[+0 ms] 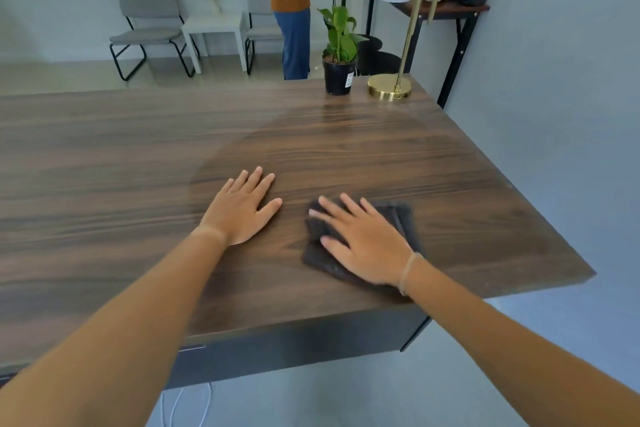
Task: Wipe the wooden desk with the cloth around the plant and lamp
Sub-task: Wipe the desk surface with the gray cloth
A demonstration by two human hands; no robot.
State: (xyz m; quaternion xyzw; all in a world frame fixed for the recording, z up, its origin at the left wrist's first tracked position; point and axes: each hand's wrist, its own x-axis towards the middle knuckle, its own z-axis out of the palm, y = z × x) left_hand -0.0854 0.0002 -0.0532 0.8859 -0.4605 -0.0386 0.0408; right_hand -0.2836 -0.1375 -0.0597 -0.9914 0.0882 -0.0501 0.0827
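The dark wooden desk [121, 156] fills the view. A folded dark grey cloth [403, 218] lies near its front right corner. My right hand [363, 241] presses flat on the cloth with fingers spread. My left hand [244, 206] rests flat on the bare wood to the left of the cloth, holding nothing. A green plant in a black pot [339, 54] stands at the desk's far right edge. Just right of it is a lamp with a round gold base [389, 87], a gold stem and a white shade.
A grey wall [554, 114] runs close along the desk's right side. A person in an orange top and blue trousers [292, 10] stands behind the desk. Two grey chairs [149, 28], a small white table and a dark side shelf [446, 9] stand farther back.
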